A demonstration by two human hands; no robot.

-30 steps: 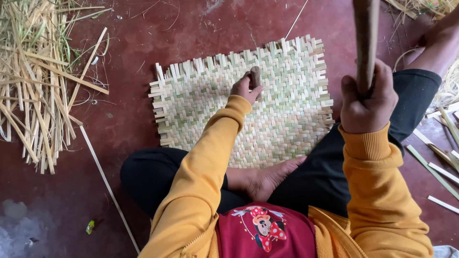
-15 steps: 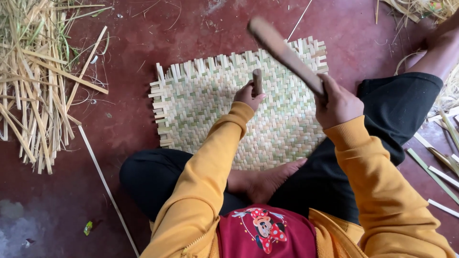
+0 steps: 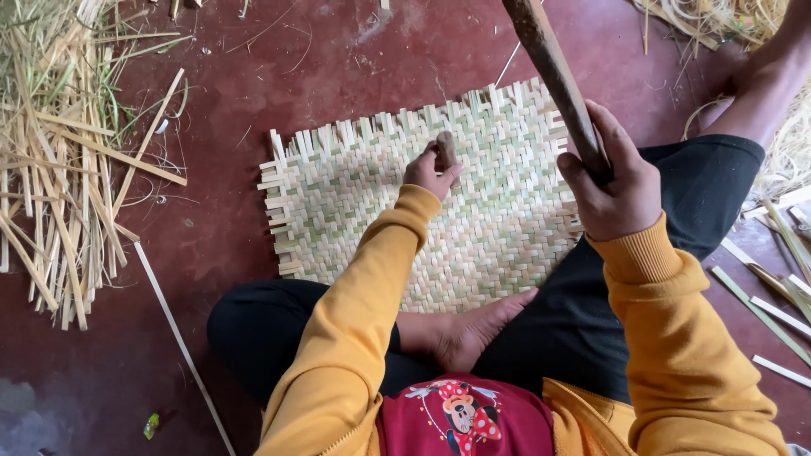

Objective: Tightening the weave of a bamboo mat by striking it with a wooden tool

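Stick swung back up since 0.5 s ago, right hand clenched round it, raised over mat's right edge. Left hand pinches small wooden peg upright on woven mat, near top middle. Mat on red floor looks mostly woven, strip ends loose at edges, so tightening left. Spare strips piled well left of mat.

Single head view, steeply downward, close over lap
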